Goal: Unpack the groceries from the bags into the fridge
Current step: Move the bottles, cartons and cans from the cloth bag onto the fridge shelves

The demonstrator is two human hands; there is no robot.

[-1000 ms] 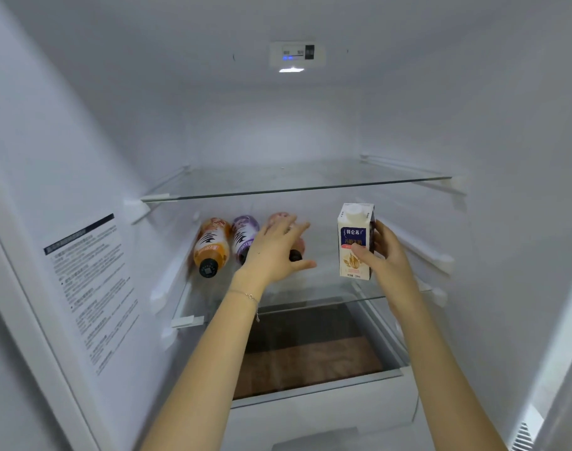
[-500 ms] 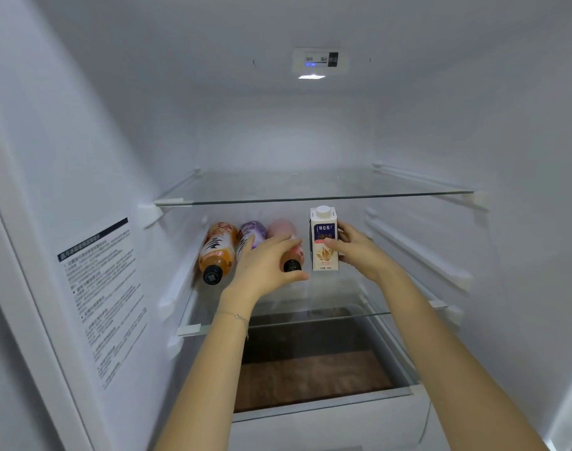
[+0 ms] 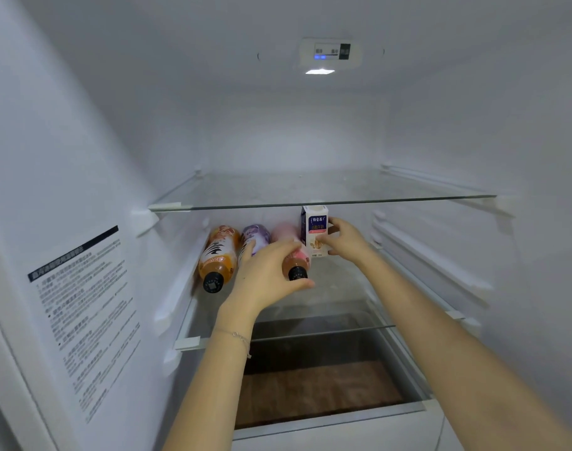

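Observation:
Three bottles lie on their sides on the fridge's lower glass shelf (image 3: 336, 288), caps toward me: an orange one (image 3: 218, 255) at the left wall, a purple one (image 3: 257, 237), and a pink one (image 3: 294, 255). My left hand (image 3: 266, 275) curls around the pink bottle near its black cap. A small white and blue milk carton (image 3: 314, 231) stands upright just right of the pink bottle. My right hand (image 3: 344, 239) grips that carton from its right side.
An upper glass shelf (image 3: 326, 200) spans the fridge just above the carton's top. Below the lower shelf is a drawer (image 3: 326, 415) with a brownish bottom. A printed label (image 3: 79, 314) is on the left wall. Rails run along the right wall (image 3: 427, 255).
My right hand carried the carton leftward and deeper in, to stand beside the pink bottle. My left hand's fingers closed around the pink bottle.

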